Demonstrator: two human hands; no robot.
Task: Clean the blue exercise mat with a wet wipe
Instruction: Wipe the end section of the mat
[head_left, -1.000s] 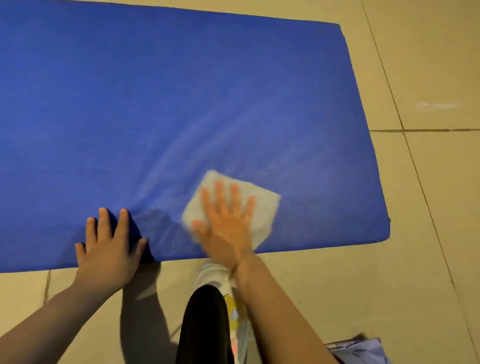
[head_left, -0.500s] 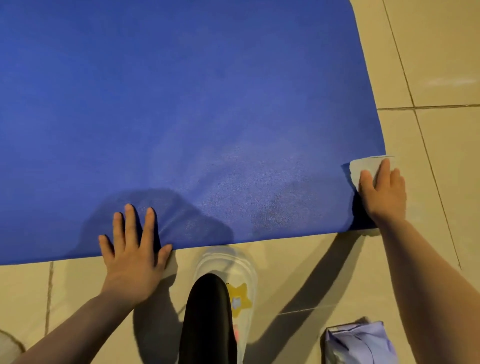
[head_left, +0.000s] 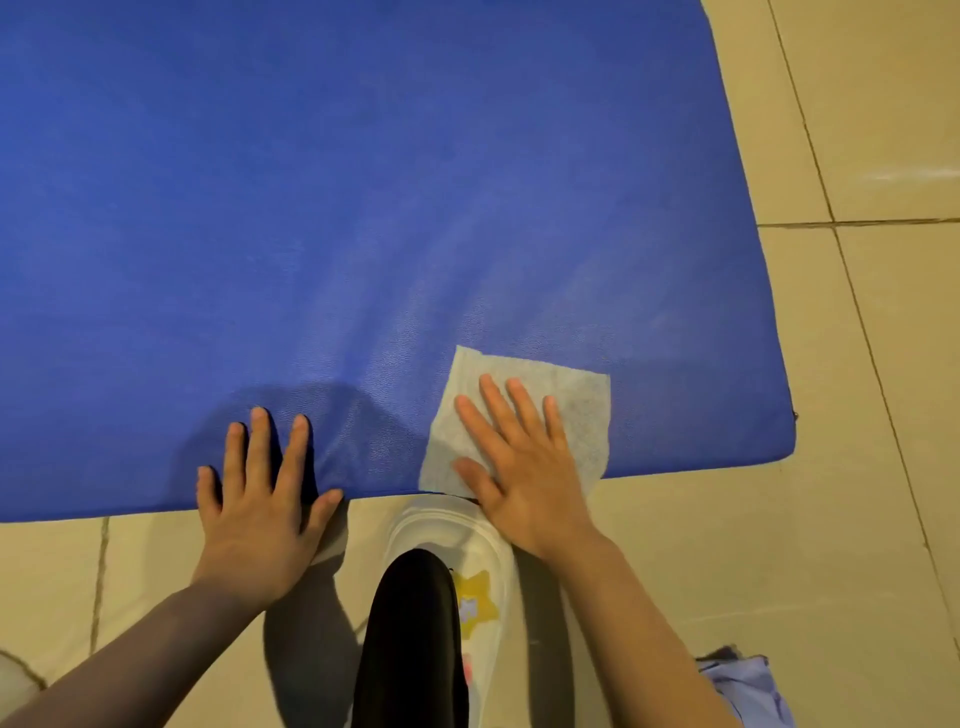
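The right hand (head_left: 524, 467) is pressing flat, fingers straight, on the wet wipe (head_left: 519, 421) near the blue exercise mat's (head_left: 363, 208) near-right corner; the left hand (head_left: 262, 499), fingers spread, is resting on its near edge.

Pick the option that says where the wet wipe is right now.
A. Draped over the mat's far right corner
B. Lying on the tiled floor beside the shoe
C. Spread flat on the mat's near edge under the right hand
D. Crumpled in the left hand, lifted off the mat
C: the wet wipe lies flat on the blue exercise mat by its near edge, pressed under the straight fingers of the right hand.
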